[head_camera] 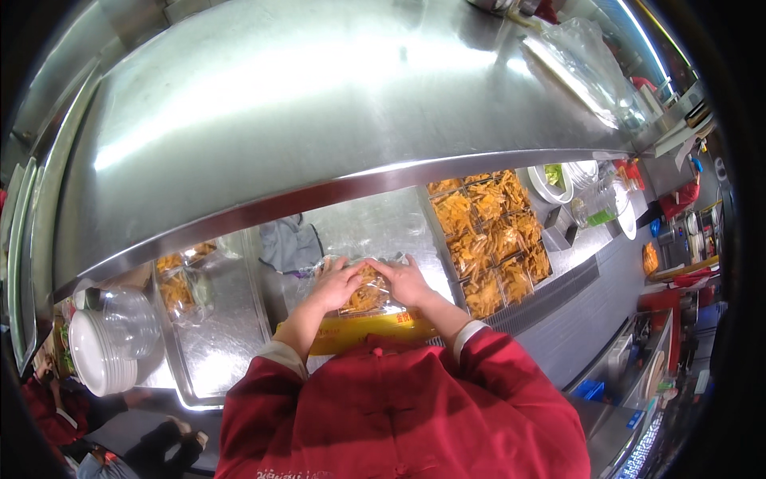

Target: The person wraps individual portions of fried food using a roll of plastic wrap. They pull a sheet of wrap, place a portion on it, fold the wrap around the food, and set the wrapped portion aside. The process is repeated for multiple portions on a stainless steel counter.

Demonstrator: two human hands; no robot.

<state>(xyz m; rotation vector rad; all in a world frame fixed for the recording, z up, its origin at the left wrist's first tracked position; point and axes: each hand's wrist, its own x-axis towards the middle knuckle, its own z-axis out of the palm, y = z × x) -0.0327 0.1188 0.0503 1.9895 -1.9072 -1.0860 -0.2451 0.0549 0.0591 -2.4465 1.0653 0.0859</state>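
Before my chest is a small container [362, 296] of golden-brown fried pieces with clear plastic film [311, 270] over and around it. My left hand [340, 285] lies along its left side, fingers on the film. On the right side, my right hand [408, 281] also has fingers on the film. The thumbs and fingertips of both hands nearly meet above the far part of the container and hide some of it. Against my jacket, a long yellow box [347, 334] with printed writing lies on the near side, between my forearms.
To the right stand rows of containers of fried pieces [499, 239]. On the left are a metal tray [224, 335] with wrapped portions [179, 290] and stacked white plates [102, 353]. A grey cloth [290, 242] lies beyond my left hand. A steel shelf [335, 114] overhangs the counter's far side.
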